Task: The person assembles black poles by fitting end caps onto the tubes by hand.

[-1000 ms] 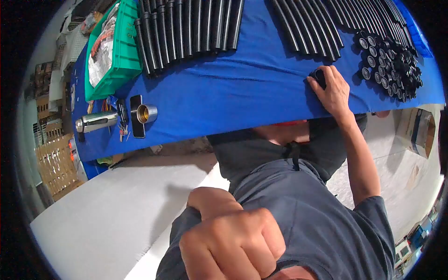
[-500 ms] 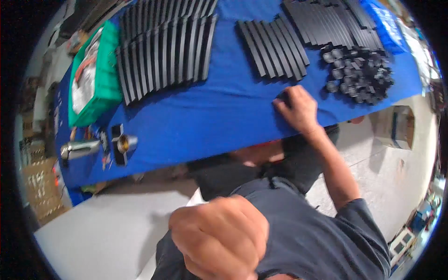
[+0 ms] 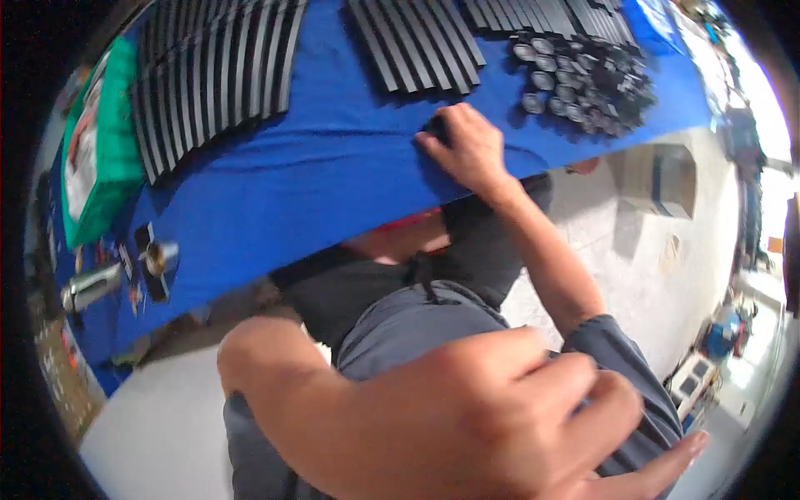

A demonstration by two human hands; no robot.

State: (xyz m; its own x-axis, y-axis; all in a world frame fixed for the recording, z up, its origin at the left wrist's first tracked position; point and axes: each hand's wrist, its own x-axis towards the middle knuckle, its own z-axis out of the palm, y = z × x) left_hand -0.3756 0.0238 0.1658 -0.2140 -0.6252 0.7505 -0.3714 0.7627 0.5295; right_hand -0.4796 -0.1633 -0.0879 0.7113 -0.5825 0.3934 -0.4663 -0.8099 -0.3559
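My right hand [image 3: 475,152] rests on the blue cloth near the table's front edge. Its fingers are closed round a small black piece [image 3: 437,128], mostly hidden by the hand. Close to the camera, my left hand [image 3: 508,408] is raised over my lap, back of the hand showing and blurred. Its fingers are loosely bent and apart, the little finger stretched out; nothing shows in them. Just beyond my right hand lies a row of black strips [image 3: 417,46]. To its right is a heap of small black plastic parts [image 3: 592,83], some of them round.
More long black strips [image 3: 217,79] lie at the left, beside a green bin [image 3: 117,158]. A metal cylinder [image 3: 92,286] and a black piece with a round metal part [image 3: 157,260] sit at the front left. A cardboard box [image 3: 671,179] stands on the floor at the right.
My left hand has gone from a fist to loosely spread fingers and moved right across the view. The view has shifted, so the table appears further up and left. My right hand keeps its place.
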